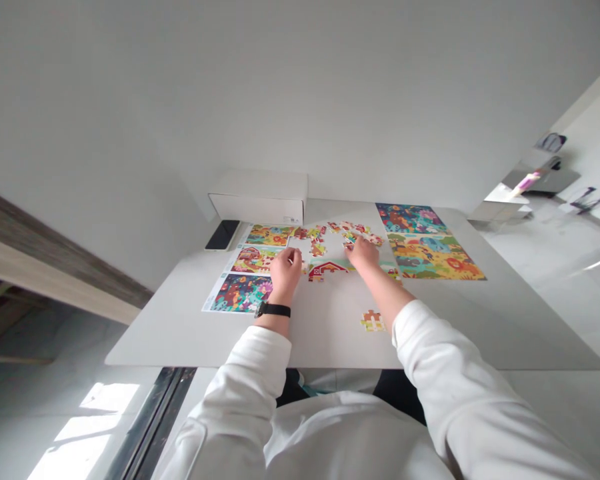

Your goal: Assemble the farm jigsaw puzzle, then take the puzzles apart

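Note:
My left hand (286,268), with a dark watch on its wrist, hovers by the right edge of the picture sheet (220,300). Its fingers are curled together, and what they hold, if anything, is hidden. Farther right, my right hand (364,253) pinches at a puzzle piece (349,238) beside a cluster of loose pieces (371,237). Between the hands lies a partly joined puzzle strip with a red barn (325,268). Several more loose pieces (318,247) lie above it. A small joined group of pieces (373,321) rests nearer me, left of my right forearm.
Two finished-looking colourful pictures, a dark one (411,219) above an orange one (436,257), lie at the table's right. A white box (257,200) stands at the back against the wall, with a phone (223,235) left of the sheet. The grey table (165,333) ends close to my body.

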`<state>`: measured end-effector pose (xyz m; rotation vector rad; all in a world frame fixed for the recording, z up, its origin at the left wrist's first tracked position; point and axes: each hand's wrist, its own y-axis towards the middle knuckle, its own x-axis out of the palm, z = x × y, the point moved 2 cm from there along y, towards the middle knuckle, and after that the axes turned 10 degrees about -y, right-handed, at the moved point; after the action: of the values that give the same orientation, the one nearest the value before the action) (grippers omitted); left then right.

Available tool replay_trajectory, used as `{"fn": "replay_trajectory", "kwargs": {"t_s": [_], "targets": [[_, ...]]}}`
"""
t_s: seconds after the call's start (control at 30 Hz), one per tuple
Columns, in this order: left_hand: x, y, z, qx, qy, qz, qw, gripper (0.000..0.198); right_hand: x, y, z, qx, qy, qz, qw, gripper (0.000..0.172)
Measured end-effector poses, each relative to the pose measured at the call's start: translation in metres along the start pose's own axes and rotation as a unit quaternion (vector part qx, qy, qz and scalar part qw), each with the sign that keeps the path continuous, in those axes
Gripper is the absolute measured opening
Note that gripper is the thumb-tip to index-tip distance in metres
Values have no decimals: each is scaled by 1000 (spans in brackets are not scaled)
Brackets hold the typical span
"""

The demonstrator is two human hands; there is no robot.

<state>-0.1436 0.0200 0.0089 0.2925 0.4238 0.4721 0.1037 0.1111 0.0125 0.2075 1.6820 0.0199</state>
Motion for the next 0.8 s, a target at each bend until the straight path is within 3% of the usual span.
{"fn": "replay_trajectory", "kwargs": {"t_s": [0.27, 0.47, 0.57, 0.7, 0.8], "targets": [[-1, -1, 4, -9, -28, 1, 1000, 29, -5, 2, -3, -5, -33, -18, 999, 41], [-2, 0, 3, -30, -57, -7, 998, 27, -22, 1, 21, 12, 71, -51, 996, 20], [-1, 2, 2, -40, -79, -4, 996, 26, -33, -21, 35, -28, 208, -31, 977, 25], [1, -1, 9, -37, -156, -3, 987, 25, -43, -80, 43, -114, 396, -22, 911, 38], [6, -14, 21, -82, -262, -70, 959, 32, -42, -116, 41, -154, 453, -30, 878, 45]]}}
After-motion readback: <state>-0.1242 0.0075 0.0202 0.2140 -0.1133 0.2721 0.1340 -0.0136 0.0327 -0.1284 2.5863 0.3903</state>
